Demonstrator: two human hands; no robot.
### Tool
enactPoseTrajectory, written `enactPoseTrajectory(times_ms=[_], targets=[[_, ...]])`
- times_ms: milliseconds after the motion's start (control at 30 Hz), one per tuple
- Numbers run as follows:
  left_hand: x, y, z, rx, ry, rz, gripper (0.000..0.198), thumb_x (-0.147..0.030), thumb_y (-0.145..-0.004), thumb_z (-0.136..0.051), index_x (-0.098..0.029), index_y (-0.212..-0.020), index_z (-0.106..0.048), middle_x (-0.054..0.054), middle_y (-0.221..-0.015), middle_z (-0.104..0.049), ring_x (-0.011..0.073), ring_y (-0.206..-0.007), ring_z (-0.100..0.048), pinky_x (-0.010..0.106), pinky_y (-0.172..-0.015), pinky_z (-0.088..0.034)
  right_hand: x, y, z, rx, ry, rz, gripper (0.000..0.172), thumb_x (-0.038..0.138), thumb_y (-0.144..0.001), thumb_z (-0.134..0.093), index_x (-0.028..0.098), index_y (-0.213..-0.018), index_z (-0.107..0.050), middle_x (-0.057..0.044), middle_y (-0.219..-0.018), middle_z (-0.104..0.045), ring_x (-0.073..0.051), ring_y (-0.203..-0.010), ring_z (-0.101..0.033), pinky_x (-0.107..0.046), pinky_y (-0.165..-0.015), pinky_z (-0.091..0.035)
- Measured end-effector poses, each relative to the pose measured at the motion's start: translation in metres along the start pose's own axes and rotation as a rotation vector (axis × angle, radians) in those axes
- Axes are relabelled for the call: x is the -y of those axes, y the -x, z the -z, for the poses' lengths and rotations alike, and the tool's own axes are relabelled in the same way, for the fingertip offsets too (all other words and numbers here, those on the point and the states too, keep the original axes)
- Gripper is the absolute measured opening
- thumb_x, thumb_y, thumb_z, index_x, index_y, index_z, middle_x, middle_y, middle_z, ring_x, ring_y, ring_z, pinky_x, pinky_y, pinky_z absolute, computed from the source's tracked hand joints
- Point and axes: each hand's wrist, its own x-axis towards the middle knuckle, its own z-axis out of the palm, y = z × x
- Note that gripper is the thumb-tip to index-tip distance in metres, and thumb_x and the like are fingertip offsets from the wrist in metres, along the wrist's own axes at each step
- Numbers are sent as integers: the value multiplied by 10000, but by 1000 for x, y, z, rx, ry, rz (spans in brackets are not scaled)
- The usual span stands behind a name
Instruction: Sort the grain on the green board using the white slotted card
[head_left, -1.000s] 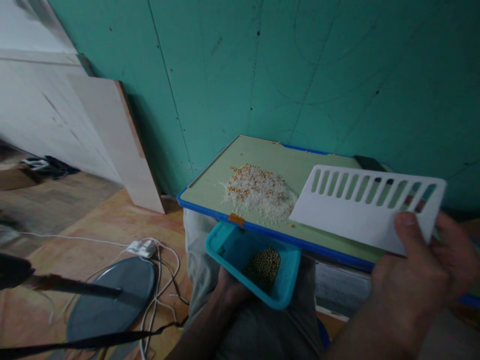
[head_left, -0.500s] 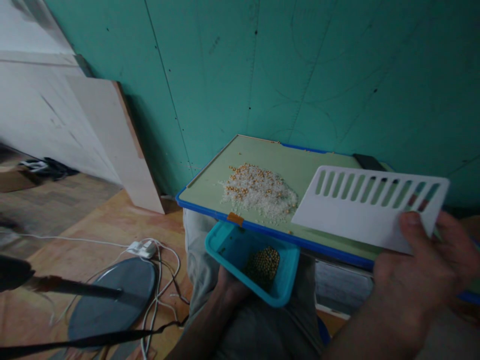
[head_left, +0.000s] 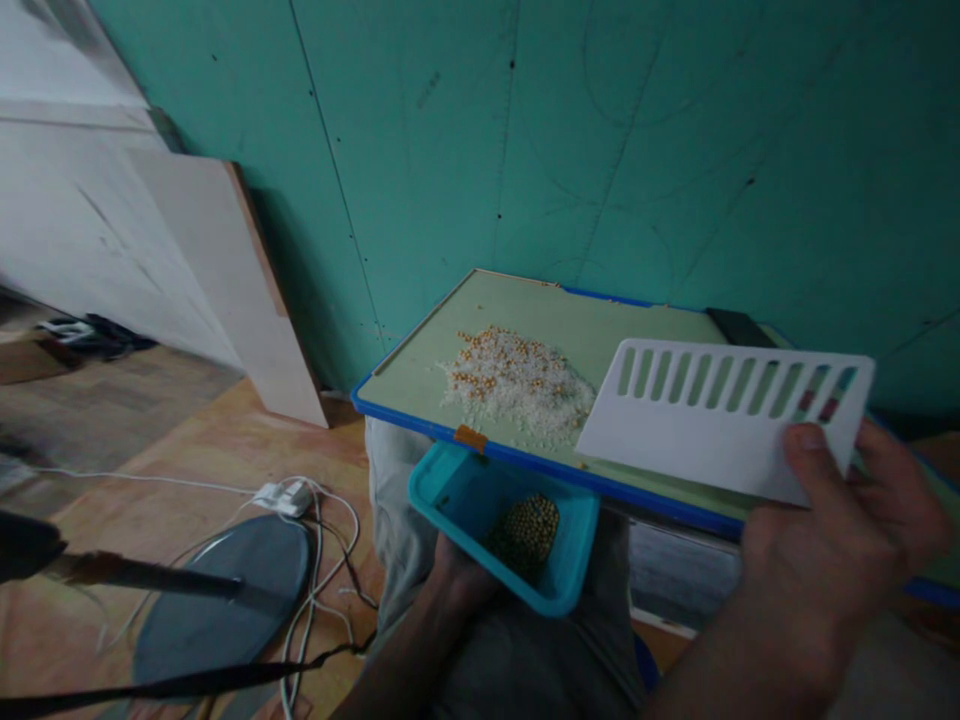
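My right hand [head_left: 832, 560] grips a white slotted plastic panel [head_left: 720, 420] by its right end, thumb on top; the panel slants over a green board with a blue rim [head_left: 420, 418]. A pile of white grains mixed with yellow beads [head_left: 517, 380] lies on the board just left of the panel's lower edge. My left hand [head_left: 461, 585] holds a teal tray [head_left: 450, 490] from below, under the board's front edge. Yellow beads [head_left: 529, 528] sit heaped in the tray.
A teal wall [head_left: 600, 140] stands right behind the board. A pale wooden panel [head_left: 225, 280] leans at the left. On the wooden floor lie white cables with a plug [head_left: 289, 495], a dark round base [head_left: 217, 600] and a black strap [head_left: 150, 685].
The white panel has slid slightly left and down toward the grain pile with my right hand. The tray and left hand stay put.
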Motion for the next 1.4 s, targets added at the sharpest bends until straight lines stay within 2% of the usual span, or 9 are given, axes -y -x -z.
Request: enactPoseTrajectory(times_ms=[100,267,500,667,833,933,1167,1267,1400], targets=[[0,1,-1,0,17,7,639,-534,-1186,-454,-188,-1232,-990,195,-1286,-968,415,-1603,-740,607,-1445,-489,-1,1,0,-42,28,13,262,288,-636,-1021,396,-870,-971,-27,-967,-890,-357,-978,-813,-556,-887,-739],[-1,4,-6,-16,15,-10,705,-558,-1209,-404,-164,-1145,-985,217,-1270,-962,414,-1677,-674,631,-1458,-464,1,2,0,0,74,-18,237,352,-649,-1040,365,-878,-982,-46,-906,-869,-343,-851,-783,-527,-767,-718],[0,4,-2,4,-7,1,518,-506,-1128,-574,-189,-1095,-982,218,-1253,-964,426,-1700,-647,634,-1464,-469,-7,-2,2,-7,85,36,248,361,-662,-1011,420,-900,-981,-43,-1001,-906,-441,-1018,-842,-711,-1005,-732],[2,5,-3,-19,-12,20,439,-497,-1081,-641,-202,-1090,-966,214,-1343,-952,441,-1712,-637,643,-1467,-457,-7,0,3,-5,79,35,272,360,-671,-1048,424,-927,-983,-30,-1035,-919,-439,-1068,-859,-735,-1098,-706],[5,9,-4,-55,-52,2,513,-502,-1128,-589,-173,-1198,-976,222,-1375,-946,433,-1692,-666,581,-1436,-502,-4,3,4,63,100,68,262,342,-761,-1054,413,-1004,-988,-33,-1088,-908,-420,-1147,-854,-691,-1076,-715],[5,6,2,-28,-44,2,495,-503,-1119,-617,-198,-1292,-966,190,-1395,-948,434,-1668,-694,594,-1425,-515,-5,3,6,60,98,69,254,316,-796,-1042,395,-1030,-983,-26,-1076,-901,-395,-1133,-865,-686,-1151,-689],[5,5,3,-33,-30,-19,493,-468,-1108,-624,-178,-1341,-948,198,-1311,-959,421,-1615,-732,585,-1411,-536,-1,3,3,83,95,-9,329,417,-687,-1082,399,-1000,-983,-37,-1130,-935,-421,-1131,-866,-737,-1207,-653],[5,5,0,-45,-30,8,528,-443,-1134,-553,-156,-1321,-955,206,-1244,-963,428,-1573,-758,638,-1398,-544,1,3,-1,20,28,-27,336,348,-622,-1040,323,-950,-974,-32,-1019,-921,-362,-1028,-856,-685,-1215,-644],[4,3,2,7,-13,21,487,-436,-1115,-620,-153,-1314,-962,213,-1279,-960,428,-1577,-757,617,-1408,-534,0,3,-5,-30,3,-18,332,298,-595,-992,268,-924,-960,-21,-940,-895,-305,-987,-844,-588,-1163,-658]])
